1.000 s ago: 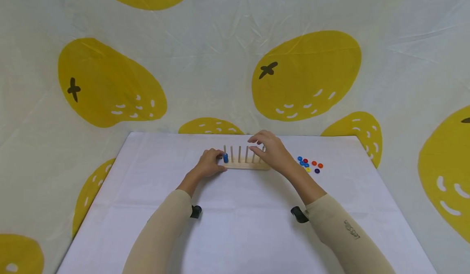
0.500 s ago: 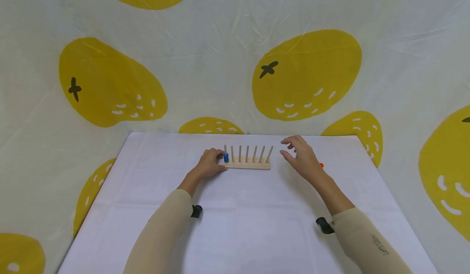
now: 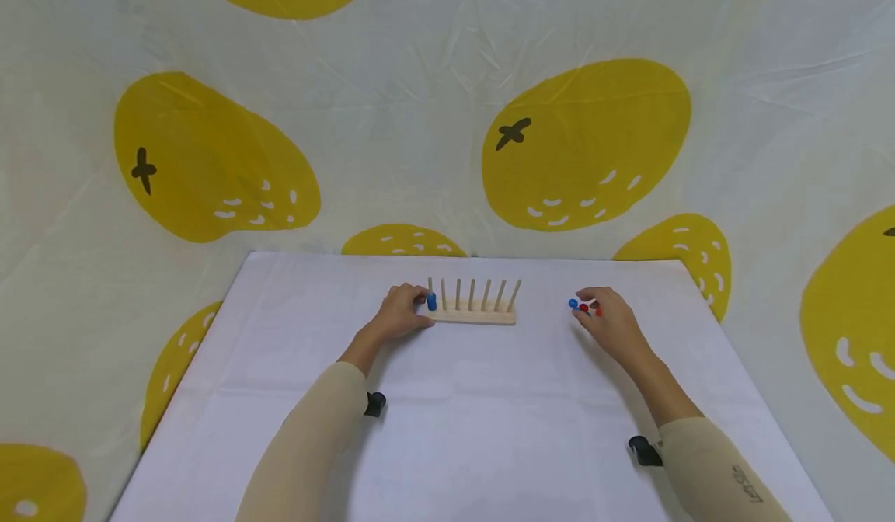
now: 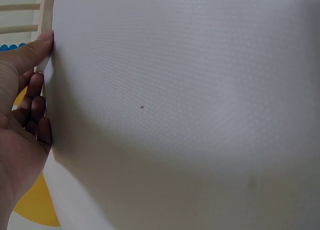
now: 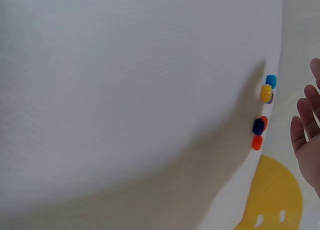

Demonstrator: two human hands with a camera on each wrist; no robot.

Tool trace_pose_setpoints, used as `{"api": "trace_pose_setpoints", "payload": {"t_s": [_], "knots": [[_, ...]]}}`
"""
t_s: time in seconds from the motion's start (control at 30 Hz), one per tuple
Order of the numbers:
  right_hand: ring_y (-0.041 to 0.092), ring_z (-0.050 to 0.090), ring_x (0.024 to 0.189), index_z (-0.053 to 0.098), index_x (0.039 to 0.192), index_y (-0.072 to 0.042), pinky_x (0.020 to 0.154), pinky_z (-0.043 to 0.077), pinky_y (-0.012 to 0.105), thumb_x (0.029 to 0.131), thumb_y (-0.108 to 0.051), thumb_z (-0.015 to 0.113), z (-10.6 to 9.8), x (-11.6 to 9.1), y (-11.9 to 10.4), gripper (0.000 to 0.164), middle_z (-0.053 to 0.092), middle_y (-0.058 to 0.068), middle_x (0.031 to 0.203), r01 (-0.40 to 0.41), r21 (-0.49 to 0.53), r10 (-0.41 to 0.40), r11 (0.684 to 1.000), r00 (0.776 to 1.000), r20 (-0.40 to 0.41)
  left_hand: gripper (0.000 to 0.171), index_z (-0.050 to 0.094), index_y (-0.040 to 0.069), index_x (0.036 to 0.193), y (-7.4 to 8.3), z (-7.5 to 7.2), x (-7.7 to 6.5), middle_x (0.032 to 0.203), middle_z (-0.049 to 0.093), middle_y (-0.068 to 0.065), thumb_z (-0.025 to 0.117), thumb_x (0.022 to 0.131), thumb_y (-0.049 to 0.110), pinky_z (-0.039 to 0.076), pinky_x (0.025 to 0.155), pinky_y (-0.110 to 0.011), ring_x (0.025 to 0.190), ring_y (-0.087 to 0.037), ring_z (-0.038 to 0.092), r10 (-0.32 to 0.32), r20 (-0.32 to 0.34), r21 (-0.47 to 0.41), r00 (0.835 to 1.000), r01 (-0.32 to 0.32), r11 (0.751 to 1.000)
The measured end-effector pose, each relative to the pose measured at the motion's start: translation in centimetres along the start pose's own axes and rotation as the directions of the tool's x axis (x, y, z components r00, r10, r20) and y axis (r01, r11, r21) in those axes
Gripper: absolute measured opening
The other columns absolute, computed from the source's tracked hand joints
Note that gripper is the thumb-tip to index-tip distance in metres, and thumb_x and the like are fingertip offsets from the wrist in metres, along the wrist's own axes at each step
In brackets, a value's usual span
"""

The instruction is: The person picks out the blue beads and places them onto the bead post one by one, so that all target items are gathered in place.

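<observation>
Away to the right swung my right hand (image 3: 615,328), off the bare end of the wooden rack (image 3: 475,317) and out to the loose beads (image 3: 583,307), while my left hand (image 3: 400,312) stayed put. That left one had the rack's left end pinched, thumb along the near edge, fingers bent about the end, holding it steady on the counter (image 3: 447,429). Out right, thumb and fingers stood parted at the beads, nothing visibly caught between them; whether a fingertip touched one, I couldn't tell. And the score? Just one of seven pegs was dressed: blue beads (image 3: 431,302) sat low on the leftmost peg (image 3: 430,283), its tip poking out above, too small to count surely. All six bare pegs (image 3: 471,295) stood waiting, so I judged it early going, most of the threading left. Plenty lay loose, too: a blue bead (image 3: 573,304) at the near side of my reach, a yellow bead (image 5: 266,93), a dark bead (image 5: 258,126), some reds and oranges, the rest partly hidden by my hand.
</observation>
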State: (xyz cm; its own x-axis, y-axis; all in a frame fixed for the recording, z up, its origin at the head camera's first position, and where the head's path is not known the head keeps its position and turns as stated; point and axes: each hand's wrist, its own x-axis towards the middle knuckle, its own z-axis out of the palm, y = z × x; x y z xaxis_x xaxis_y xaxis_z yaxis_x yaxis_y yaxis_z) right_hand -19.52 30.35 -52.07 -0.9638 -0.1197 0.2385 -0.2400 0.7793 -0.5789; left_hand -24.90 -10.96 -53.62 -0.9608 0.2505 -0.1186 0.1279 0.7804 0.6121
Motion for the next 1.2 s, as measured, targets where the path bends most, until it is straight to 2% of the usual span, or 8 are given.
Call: {"api": "trace_pose_setpoints", "payload": {"t_s": [0.07, 0.27, 0.5, 0.6, 0.73, 0.93, 1.2], "knots": [[0.04, 0.059, 0.108, 0.061, 0.129, 0.004, 0.094, 0.051, 0.055, 0.095, -0.01, 0.073, 0.0, -0.4, 0.5, 0.039, 0.063, 0.025, 0.123, -0.038, 0.006, 0.038, 0.999, 0.999, 0.02, 0.06, 0.065, 0.007, 0.136, 0.0, 0.0, 0.0, 0.122, 0.065, -0.008, 0.088, 0.083, 0.022, 0.043, 0.109, -0.043, 0.118, -0.027, 0.052, 0.0, -0.001, 0.002, 1.0, 0.0, 1.0], [0.041, 0.062, 0.104, 0.063, 0.128, 0.005, 0.093, 0.054, 0.058, 0.094, -0.011, 0.075, 0.3, -0.8, 1.5, 0.04, 0.063, 0.026, 0.12, -0.068, -0.034, 0.07, 0.997, 0.997, 0.045, 0.061, 0.064, 0.008, 0.138, 0.0, 0.1, 0.1, 0.123, 0.064, -0.007, 0.088, 0.084, 0.023, 0.044, 0.109, -0.042, 0.118, -0.026, 0.051, -0.007, 0.009, 0.003, 1.0, 0.007, 1.0], [0.041, 0.055, 0.108, 0.065, 0.125, 0.004, 0.101, 0.048, 0.059, 0.096, -0.017, 0.073, 0.5, -0.6, 2.0, 0.037, 0.061, 0.026, 0.119, -0.137, -0.092, 0.146, 0.986, 0.984, 0.105, 0.061, 0.064, 0.007, 0.138, 0.1, 0.1, 0.0, 0.123, 0.064, -0.007, 0.087, 0.084, 0.022, 0.044, 0.109, -0.043, 0.118, -0.026, 0.051, -0.009, 0.009, 0.001, 1.0, 0.009, 1.0], [0.038, 0.055, 0.105, 0.063, 0.126, 0.004, 0.1, 0.049, 0.057, 0.096, -0.021, 0.072, 0.5, -0.6, 2.1, 0.04, 0.061, 0.024, 0.117, -0.184, -0.114, 0.198, 0.976, 0.972, 0.124, 0.061, 0.064, 0.006, 0.137, 0.1, 0.1, 0.0, 0.122, 0.065, -0.008, 0.088, 0.083, 0.022, 0.043, 0.109, -0.043, 0.118, -0.027, 0.052, 0.002, 0.004, 0.008, 1.0, -0.002, 1.0], [0.034, 0.053, 0.097, 0.061, 0.125, 0.003, 0.091, 0.052, 0.051, 0.096, -0.024, 0.072, 0.6, -0.4, 2.3, 0.042, 0.06, 0.02, 0.109, -0.225, -0.128, 0.241, 0.966, 0.961, 0.135, 0.06, 0.065, 0.006, 0.136, 0.1, 0.1, 0.0, 0.122, 0.066, -0.008, 0.088, 0.083, 0.023, 0.043, 0.109, -0.044, 0.118, -0.028, 0.053, 0.02, -0.003, 0.018, 1.0, -0.02, 1.0], [0.033, 0.053, 0.092, 0.064, 0.119, 0.005, 0.084, 0.05, 0.047, 0.095, -0.024, 0.073, 1.0, -0.2, 2.5, 0.039, 0.061, 0.019, 0.102, -0.215, -0.161, 0.233, 0.963, 0.967, 0.104, 0.06, 0.065, 0.005, 0.135, 0.0, 0.1, 0.0, 0.121, 0.066, -0.008, 0.088, 0.083, 0.023, 0.043, 0.109, -0.044, 0.117, -0.028, 0.053, 0.024, -0.008, 0.019, 1.0, -0.024, 1.0], [0.036, 0.055, 0.098, 0.062, 0.119, 0.007, 0.094, 0.052, 0.053, 0.095, -0.019, 0.072, 1.4, -0.1, 2.1, 0.036, 0.062, 0.023, 0.107, -0.244, -0.166, 0.262, 0.955, 0.96, 0.096, 0.059, 0.065, 0.006, 0.135, 0.1, 0.0, -0.1, 0.121, 0.066, -0.008, 0.088, 0.083, 0.023, 0.042, 0.11, -0.044, 0.119, -0.029, 0.052, 0.025, -0.005, 0.016, 1.0, -0.025, 1.0]]}}
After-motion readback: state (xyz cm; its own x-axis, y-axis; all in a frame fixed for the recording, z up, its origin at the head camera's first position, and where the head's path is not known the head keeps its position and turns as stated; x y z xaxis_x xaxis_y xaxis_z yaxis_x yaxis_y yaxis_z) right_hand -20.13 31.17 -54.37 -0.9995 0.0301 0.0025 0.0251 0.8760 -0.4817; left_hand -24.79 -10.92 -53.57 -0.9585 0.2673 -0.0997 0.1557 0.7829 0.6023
